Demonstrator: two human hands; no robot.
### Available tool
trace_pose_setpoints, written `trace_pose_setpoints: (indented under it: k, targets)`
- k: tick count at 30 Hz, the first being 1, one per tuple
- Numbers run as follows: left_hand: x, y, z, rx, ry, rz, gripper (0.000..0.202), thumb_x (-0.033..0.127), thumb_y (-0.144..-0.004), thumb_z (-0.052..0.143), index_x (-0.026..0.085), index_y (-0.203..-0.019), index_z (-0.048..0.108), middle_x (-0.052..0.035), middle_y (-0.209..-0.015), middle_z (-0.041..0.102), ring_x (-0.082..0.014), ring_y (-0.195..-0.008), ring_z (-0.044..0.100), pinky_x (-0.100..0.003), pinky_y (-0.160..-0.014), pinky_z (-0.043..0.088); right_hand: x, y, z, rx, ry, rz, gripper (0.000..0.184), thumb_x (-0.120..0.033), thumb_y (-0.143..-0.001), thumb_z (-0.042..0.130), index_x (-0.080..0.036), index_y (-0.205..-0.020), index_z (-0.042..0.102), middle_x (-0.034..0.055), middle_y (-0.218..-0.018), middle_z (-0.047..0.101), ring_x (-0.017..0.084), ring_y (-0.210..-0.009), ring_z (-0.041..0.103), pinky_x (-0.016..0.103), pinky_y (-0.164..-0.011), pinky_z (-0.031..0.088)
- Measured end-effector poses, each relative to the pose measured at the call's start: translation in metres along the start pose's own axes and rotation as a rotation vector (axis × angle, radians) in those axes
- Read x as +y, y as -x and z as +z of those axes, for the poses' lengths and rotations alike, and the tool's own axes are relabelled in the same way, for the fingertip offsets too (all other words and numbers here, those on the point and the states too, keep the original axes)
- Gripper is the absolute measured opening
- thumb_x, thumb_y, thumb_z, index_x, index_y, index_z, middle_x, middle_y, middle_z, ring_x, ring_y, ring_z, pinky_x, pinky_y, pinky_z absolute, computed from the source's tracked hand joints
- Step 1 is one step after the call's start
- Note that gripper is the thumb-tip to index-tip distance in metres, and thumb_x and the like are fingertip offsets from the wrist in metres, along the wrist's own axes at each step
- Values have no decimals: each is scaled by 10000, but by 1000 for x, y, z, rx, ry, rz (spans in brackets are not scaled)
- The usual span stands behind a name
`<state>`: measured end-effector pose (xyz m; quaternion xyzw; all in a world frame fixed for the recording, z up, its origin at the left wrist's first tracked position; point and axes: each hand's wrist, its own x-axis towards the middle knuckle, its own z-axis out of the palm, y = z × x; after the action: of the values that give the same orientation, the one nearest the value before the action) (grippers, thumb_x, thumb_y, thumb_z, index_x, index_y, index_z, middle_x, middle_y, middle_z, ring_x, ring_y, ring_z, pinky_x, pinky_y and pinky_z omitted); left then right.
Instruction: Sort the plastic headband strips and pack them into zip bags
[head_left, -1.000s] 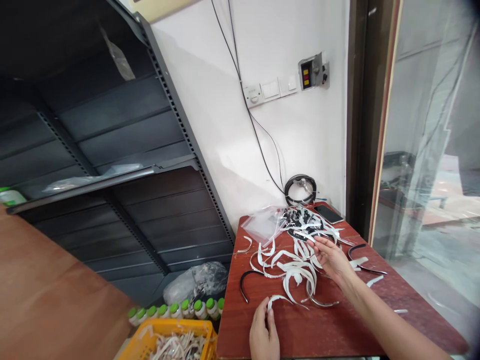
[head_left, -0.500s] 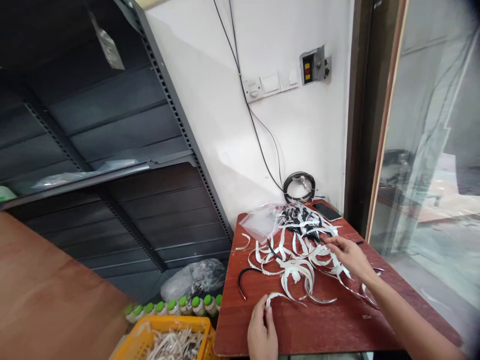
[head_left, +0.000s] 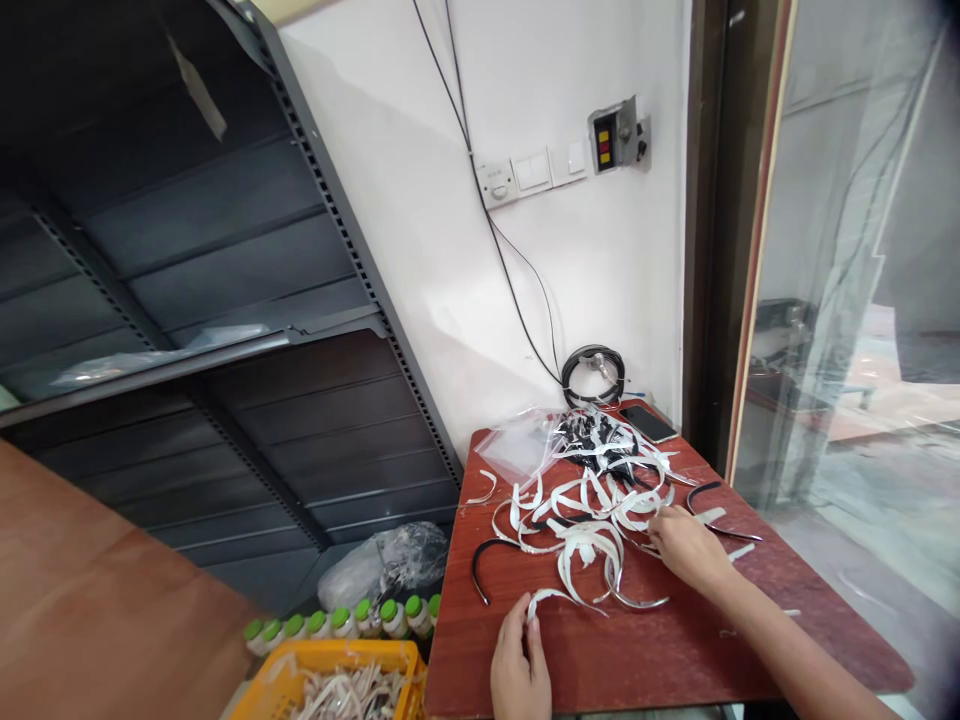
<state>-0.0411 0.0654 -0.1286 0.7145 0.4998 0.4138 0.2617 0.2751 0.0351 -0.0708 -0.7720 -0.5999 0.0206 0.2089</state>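
Across the red wooden table (head_left: 660, 655), the left hand (head_left: 517, 662) pinched a curved white strip (head_left: 547, 596) at the near edge, just beside a tangled pile of white strips (head_left: 600, 520), which the loosely open right hand (head_left: 688, 547) touched.

White curved strips (head_left: 589, 545) lie tangled in a loose heap on the red worktop (head_left: 660, 650), with black curved strips (head_left: 475, 572) at nine and three o'clock.

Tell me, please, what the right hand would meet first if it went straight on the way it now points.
Probably the white curved strips just past the right hand's fingertips; depth is unclear, so they may already touch.
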Motion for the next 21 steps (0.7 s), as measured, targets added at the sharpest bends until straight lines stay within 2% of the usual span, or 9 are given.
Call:
trace_pose_setpoints:
  k: [3,5,9,14,21]
  targets:
    - [-2,0,2,4,16,-19,388,410,-848,467,212,-1151,605,-98,-1183,627,-238,-1094,573,-346,-947,448,-3,0,-6,20,-16,-11,287,-189,-858,415,-196,-705,658,78,-828,613,225,-856,547,295,-742,375]
    - [0,1,1,3,19,-37,394,415,-852,458,207,-1156,600,-101,-1190,622,-239,-1103,565,-352,-957,440,-5,3,-13,35,-104,-29,265,-242,-873,414,-210,-764,654,57,-859,618,209,-851,553,287,-750,385]
    - [12,3,-3,-11,16,-76,410,419,-864,432,192,-1167,588,-108,-1211,607,-238,-1119,551,-365,-974,427,-13,11,-23,13,-518,-15,257,-393,-847,479,-194,-758,616,35,-806,627,195,-775,560,275,-717,403]
    - [25,3,-8,-29,30,-106,407,416,-869,422,191,-1164,589,-104,-1216,604,-233,-1127,547,-364,-987,420,-26,21,-25,-121,-942,85,409,-565,-763,558,-177,-634,535,-6,-604,525,136,-591,468,233,-580,357]
    - [30,5,-9,-14,34,-116,398,411,-882,410,195,-1171,576,-97,-1219,598,-220,-1132,539,-363,-991,414,-42,40,-20,-262,-1290,141,382,-534,-757,620,-163,-693,549,-37,-590,456,84,-522,342,207,-503,256]
